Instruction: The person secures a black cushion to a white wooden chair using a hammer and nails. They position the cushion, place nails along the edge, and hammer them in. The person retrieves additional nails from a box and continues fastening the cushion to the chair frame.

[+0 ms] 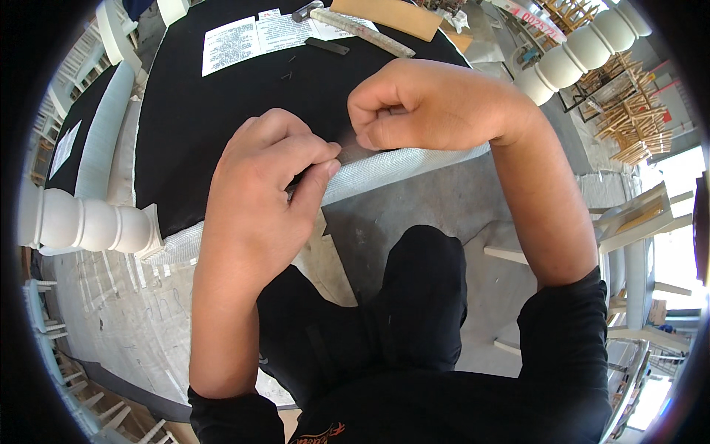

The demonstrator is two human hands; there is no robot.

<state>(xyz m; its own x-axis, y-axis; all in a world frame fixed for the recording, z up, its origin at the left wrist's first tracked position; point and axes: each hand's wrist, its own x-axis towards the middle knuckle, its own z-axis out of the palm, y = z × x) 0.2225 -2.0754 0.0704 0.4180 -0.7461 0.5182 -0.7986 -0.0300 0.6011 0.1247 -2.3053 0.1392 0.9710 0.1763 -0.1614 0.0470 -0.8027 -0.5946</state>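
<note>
One hammer (362,32), dark strip (327,46) — beyond hands (255,189) at pale edge (396,169).

The left grip (259,192) is holding its thumb (311,194) and forefinger (307,152) tips close together. The right grip (433,106) is curling inward, its wrist (510,122) bending sharply. Both forearms (224,325) are pointing forward.

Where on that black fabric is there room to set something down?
Left of the left hand, nearer than the white sheet, the black fabric is bare. The far side is crowded: sheet, hammer, dark strip, tan board.
</note>
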